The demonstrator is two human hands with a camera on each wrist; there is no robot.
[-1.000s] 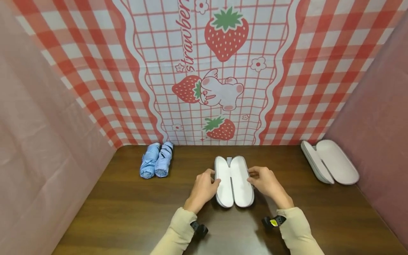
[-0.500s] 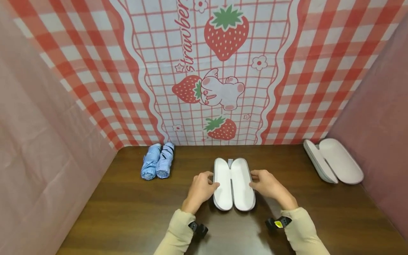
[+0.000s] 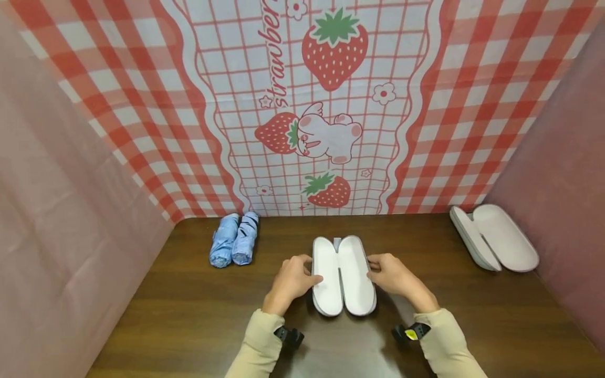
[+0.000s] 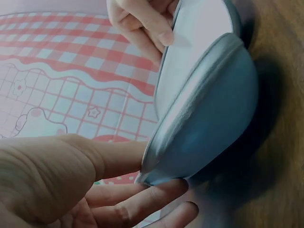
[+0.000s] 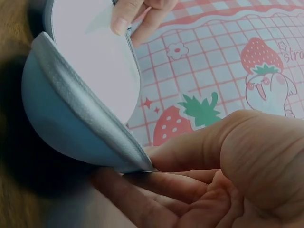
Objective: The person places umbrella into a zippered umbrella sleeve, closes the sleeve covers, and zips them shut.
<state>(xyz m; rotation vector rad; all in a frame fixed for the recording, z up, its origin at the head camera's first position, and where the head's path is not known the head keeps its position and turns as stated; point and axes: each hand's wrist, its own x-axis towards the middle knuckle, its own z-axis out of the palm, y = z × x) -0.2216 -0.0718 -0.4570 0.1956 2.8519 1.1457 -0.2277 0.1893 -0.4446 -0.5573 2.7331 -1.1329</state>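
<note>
An unfolded glasses case [image 3: 356, 281] with white lining is at the middle of the table, its two long halves side by side and a small tab at the far end. My left hand [image 3: 292, 279] grips its left rim, thumb over the lining and fingers underneath. On the opposite rim, my right hand [image 3: 396, 275] pinches the other half the same way. The wrist views show the case's pale blue-grey shell [image 4: 213, 114], rounded and tilted, close over the wood. In the right wrist view the shell [image 5: 71, 114] meets my thumb and fingers at its edge.
Two folded light-blue umbrellas [image 3: 223, 241] lie side by side at the back left. A second unfolded glasses case [image 3: 506, 239] rests at the back right, near the pink side cloth [image 3: 562, 220]. A strawberry-print cloth [image 3: 331, 126] hangs behind the brown table [image 3: 189, 315].
Both hands have drawn the glasses case slightly toward me and a little left, keeping their grip on its sides. The umbrellas and the second case stay where they were.
</note>
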